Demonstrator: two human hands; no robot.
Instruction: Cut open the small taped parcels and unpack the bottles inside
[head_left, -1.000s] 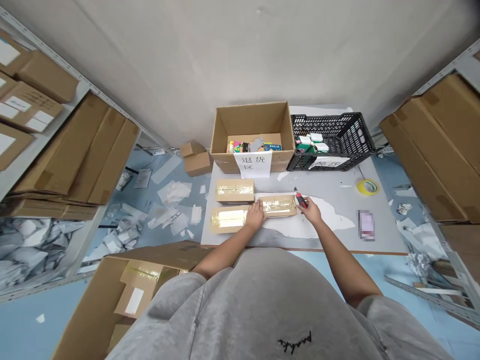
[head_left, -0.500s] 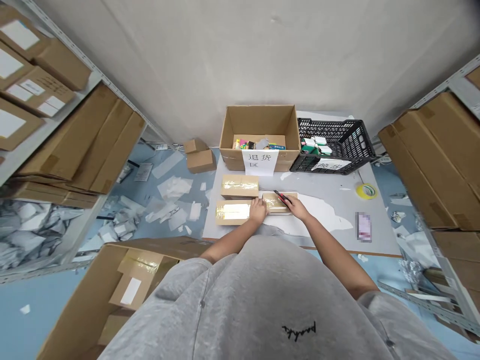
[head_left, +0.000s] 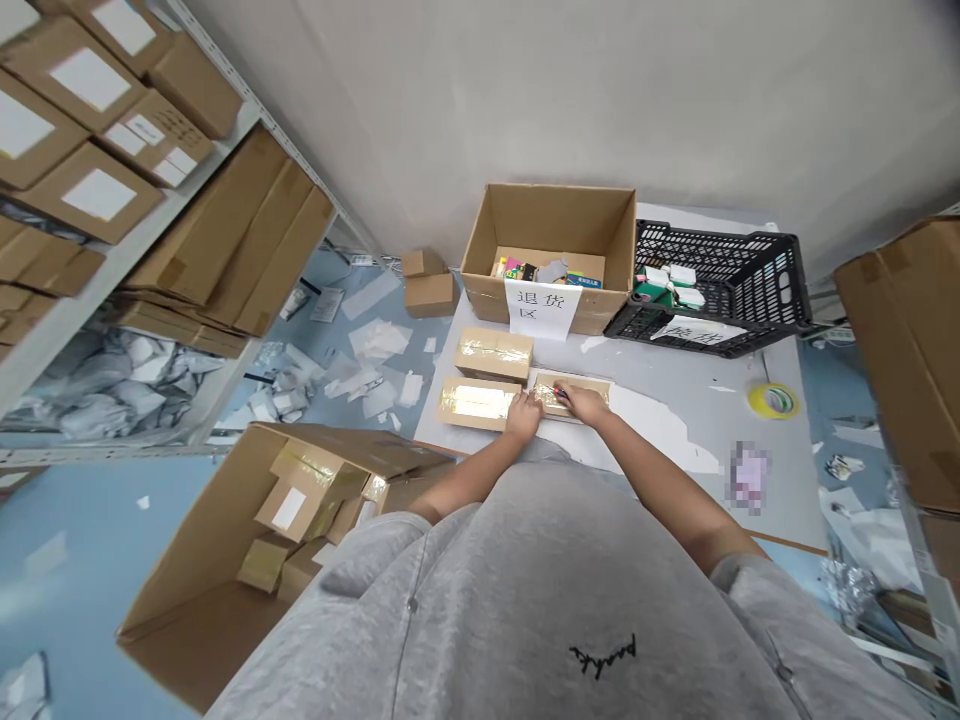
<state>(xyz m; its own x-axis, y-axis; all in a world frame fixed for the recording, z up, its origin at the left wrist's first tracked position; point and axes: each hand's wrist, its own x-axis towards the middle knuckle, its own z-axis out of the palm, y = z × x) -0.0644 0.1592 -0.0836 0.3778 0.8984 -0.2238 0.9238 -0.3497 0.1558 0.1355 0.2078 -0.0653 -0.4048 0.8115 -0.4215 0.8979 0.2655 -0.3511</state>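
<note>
- And here's the action: the left hand [head_left: 523, 416] is open, fingers pressing down on the left end of a taped cardboard parcel [head_left: 574, 395], pinning it to the tabletop [head_left: 697, 400].
- The right hand [head_left: 583, 405] is closed around a red-handled utility knife [head_left: 559, 391], held right at the packing tape on top of that parcel; the blade is too small to make out.
- Just to the left sits a second taped parcel [head_left: 478, 403], with a third [head_left: 493, 354] right behind it.
- Further up the tabletop, an open cardboard box [head_left: 547, 225] holds colourful small packages, a paper sign with Chinese characters [head_left: 543, 308] hanging on its front.
- Next to it, a black plastic crate [head_left: 720, 265] carries small white packets [head_left: 670, 280].
- Off to the right lies a yellow tape roll [head_left: 772, 400].
- Down on the left, an open carton [head_left: 202, 560] stands on the floor, holding more parcels, with metal shelving [head_left: 172, 225] stacked with cartons above.
</note>
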